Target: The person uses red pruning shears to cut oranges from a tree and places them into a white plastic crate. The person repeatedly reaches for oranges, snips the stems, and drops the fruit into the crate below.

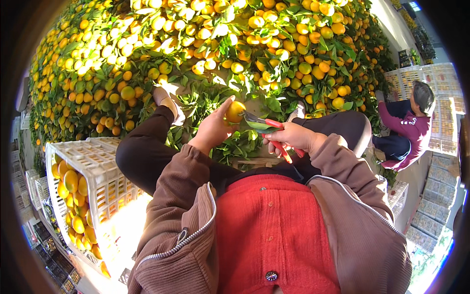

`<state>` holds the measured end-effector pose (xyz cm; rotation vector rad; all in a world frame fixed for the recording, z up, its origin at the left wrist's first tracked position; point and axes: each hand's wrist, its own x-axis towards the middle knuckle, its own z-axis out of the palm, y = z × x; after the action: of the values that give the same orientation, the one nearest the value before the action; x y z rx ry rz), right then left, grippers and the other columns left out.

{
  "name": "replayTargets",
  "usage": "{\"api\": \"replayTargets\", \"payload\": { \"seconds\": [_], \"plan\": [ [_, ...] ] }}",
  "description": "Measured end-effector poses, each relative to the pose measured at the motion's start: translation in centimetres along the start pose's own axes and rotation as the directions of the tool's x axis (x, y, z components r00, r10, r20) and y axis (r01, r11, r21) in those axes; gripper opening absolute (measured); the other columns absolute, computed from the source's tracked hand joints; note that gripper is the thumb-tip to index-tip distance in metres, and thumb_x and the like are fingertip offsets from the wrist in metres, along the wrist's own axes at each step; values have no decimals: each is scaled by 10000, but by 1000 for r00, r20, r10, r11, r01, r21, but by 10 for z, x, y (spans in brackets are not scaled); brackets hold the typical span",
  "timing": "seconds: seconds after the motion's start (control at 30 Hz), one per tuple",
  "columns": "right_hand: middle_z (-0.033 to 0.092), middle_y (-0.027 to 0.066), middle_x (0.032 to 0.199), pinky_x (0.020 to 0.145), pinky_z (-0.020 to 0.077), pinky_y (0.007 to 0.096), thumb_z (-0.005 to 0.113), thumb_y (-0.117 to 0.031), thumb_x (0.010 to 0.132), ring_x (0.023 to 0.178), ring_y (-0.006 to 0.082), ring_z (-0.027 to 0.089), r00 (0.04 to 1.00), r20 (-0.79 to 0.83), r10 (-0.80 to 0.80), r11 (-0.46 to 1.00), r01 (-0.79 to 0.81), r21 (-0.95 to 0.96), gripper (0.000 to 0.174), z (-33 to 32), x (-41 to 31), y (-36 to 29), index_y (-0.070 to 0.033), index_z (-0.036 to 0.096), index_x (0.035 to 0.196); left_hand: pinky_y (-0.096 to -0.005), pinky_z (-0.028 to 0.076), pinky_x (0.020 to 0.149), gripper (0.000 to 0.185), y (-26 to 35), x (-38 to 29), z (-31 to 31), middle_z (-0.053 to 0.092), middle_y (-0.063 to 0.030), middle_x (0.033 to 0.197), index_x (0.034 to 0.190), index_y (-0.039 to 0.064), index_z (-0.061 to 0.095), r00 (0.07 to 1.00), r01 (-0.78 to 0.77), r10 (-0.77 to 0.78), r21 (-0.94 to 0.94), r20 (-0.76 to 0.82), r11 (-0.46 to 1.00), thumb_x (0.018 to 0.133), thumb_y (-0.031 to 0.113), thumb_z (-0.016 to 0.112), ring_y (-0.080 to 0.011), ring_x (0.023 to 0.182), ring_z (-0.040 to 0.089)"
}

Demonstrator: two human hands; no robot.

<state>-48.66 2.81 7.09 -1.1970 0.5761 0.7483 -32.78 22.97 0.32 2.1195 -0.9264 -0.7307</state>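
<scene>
My left hand (214,128) grips an orange citrus fruit (235,112) between thumb and fingers, out in front of my lap. Closed around red-handled pruning snips (273,123), my right hand (295,136) is just to the right of the fruit. The blade tips touch or nearly touch the fruit's stem end; the exact contact is too small to tell. A green leaf (262,126) lies across the snips near the blades. Below both hands, cut leaves (238,147) cover the ground between my legs.
A large heap of leafy citrus fruit (176,44) spreads ahead. At my left stands a white plastic crate (110,172) holding several loose fruits (75,198). A co-worker in a maroon top (413,128) sits at the right, before stacked crates (440,106). Another white crate (398,196) is behind my right elbow.
</scene>
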Motion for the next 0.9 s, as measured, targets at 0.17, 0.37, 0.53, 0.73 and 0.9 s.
{"api": "replayTargets", "payload": {
  "seconds": [0.17,0.37,0.53,0.73,0.9],
  "plan": [
    [646,157,942,742,521,303,542,-225,907,770,192,636,990,-101,-97,979,113,167,342,30,-11,-16,51,544,1109,-281,509,769,738,-15,-4,-6,644,-143,1058,1332,-20,421,975,154,-210,-462,-73,874,748,270,769,-182,914,644],
    [631,149,974,789,484,370,449,-271,904,799,213,602,944,240,-224,749,9,662,387,63,-6,-22,11,543,1152,-278,501,734,687,-23,-4,-13,632,-102,1011,1303,-30,427,922,-46,-300,-839,-245,543,762,231,761,-157,843,619],
    [619,161,949,758,477,363,432,-264,910,740,216,564,914,304,-269,775,18,632,423,83,9,-33,80,533,1135,-259,488,770,665,-7,1,-8,629,-87,1021,1310,-44,420,943,-168,-189,-885,-272,435,790,225,735,-131,885,613],
    [642,146,948,800,486,355,395,-268,925,741,197,611,934,280,-222,744,-23,668,423,75,32,-27,70,556,1122,-256,495,776,684,-11,-2,-3,633,-99,1033,1322,-47,405,941,-60,-247,-833,-231,550,794,237,734,-129,909,614],
    [635,113,909,754,484,342,405,-276,927,713,177,593,941,228,-250,747,38,664,419,67,38,-21,65,556,1121,-259,497,779,692,-12,-3,2,632,-118,1028,1328,-43,400,936,30,-301,-809,-184,587,778,202,740,-148,896,619]
  ]
}}
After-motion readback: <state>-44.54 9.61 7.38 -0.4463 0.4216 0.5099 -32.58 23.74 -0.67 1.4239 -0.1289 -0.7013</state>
